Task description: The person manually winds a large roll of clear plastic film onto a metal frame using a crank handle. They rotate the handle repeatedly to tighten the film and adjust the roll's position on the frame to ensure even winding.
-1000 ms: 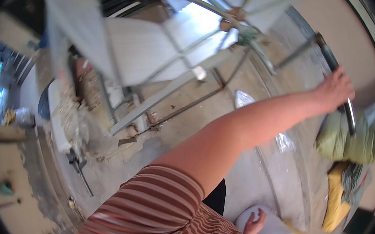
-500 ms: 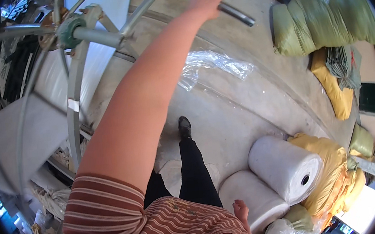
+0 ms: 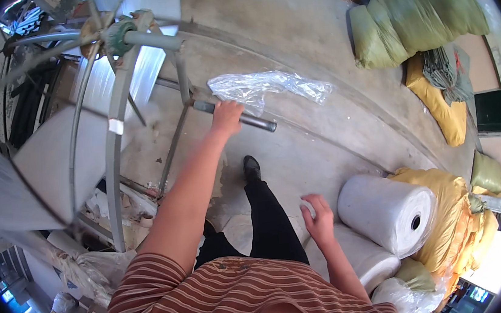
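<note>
Now gripping the crank handle [image 3: 258,122], out right of the metal frame [image 3: 116,164], left hand [image 3: 228,116] wrapped round it; holding the right hand [image 3: 320,215] loosely curled, free, near the white rolls [image 3: 381,207].

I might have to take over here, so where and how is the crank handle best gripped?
Probably around the middle of the crank handle, coming from the near side, with a wrap-around grip. It is a straight, round metal bar sticking out rightward from the crank arm, with its right end free. The left hand holds it about there.
</note>
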Tool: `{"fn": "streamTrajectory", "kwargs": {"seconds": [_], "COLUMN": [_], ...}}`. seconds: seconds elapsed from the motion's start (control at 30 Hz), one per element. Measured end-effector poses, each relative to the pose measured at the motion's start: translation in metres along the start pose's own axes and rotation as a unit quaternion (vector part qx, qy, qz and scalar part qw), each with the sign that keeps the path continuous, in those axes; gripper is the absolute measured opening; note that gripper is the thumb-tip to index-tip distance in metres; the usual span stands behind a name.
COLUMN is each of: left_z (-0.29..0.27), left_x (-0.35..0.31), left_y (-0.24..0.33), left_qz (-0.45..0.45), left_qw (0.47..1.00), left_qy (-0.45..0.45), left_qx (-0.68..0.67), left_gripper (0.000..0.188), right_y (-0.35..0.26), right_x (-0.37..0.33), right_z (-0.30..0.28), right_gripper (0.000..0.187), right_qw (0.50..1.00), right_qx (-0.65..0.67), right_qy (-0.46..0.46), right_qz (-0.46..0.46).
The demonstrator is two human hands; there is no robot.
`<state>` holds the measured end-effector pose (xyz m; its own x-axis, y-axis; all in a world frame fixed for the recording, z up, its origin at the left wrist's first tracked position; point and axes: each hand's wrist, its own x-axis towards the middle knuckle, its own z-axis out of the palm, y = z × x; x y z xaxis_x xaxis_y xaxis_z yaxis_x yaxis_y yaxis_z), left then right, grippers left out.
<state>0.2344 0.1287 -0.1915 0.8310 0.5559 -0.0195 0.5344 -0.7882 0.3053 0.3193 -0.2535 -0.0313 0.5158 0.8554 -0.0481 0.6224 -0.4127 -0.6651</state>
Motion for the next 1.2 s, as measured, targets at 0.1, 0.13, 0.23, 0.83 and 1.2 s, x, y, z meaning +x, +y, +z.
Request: {"fn": "streamTrajectory", "kwargs": {"seconds": [0.1, 0.13, 0.23, 0.83, 1.2], "left_z": [-0.04, -0.052, -0.091, -0.273, -0.191], "left_x": [-0.063, -0.082, -0.123, -0.214, -0.212], "left_y": [0.017, 0.022, 0.033, 0.063, 0.016], "left_qz": [-0.015, -0.011, 0.0, 0.016, -0.075], "left_qw": [0.998, 0.998, 0.997, 0.89, 0.916], "left_qy": [-0.055, -0.058, -0.071, 0.373, 0.263], "left_qx": [-0.016, -0.002, 0.019, -0.262, -0.294], "left_gripper": [0.034, 0.033, 0.027, 0.025, 0.013], "right_y": [-0.071, -0.096, -0.153, -0.306, -0.248], "right_x": [0.025, 0.029, 0.034, 0.226, 0.457], "right_z": [0.025, 0.033, 0.06, -0.057, -0.112], "right_gripper": [0.025, 0.027, 0.038, 0.056, 0.036], "right_qw": [0.991, 0.984, 0.962, 0.831, 0.878], "right_qx": [0.038, 0.056, 0.056, -0.346, -0.386], "right_qy": [0.017, 0.023, 0.025, 0.27, 0.172], "right_qz": [-0.128, -0.168, -0.265, -0.341, -0.224]}}
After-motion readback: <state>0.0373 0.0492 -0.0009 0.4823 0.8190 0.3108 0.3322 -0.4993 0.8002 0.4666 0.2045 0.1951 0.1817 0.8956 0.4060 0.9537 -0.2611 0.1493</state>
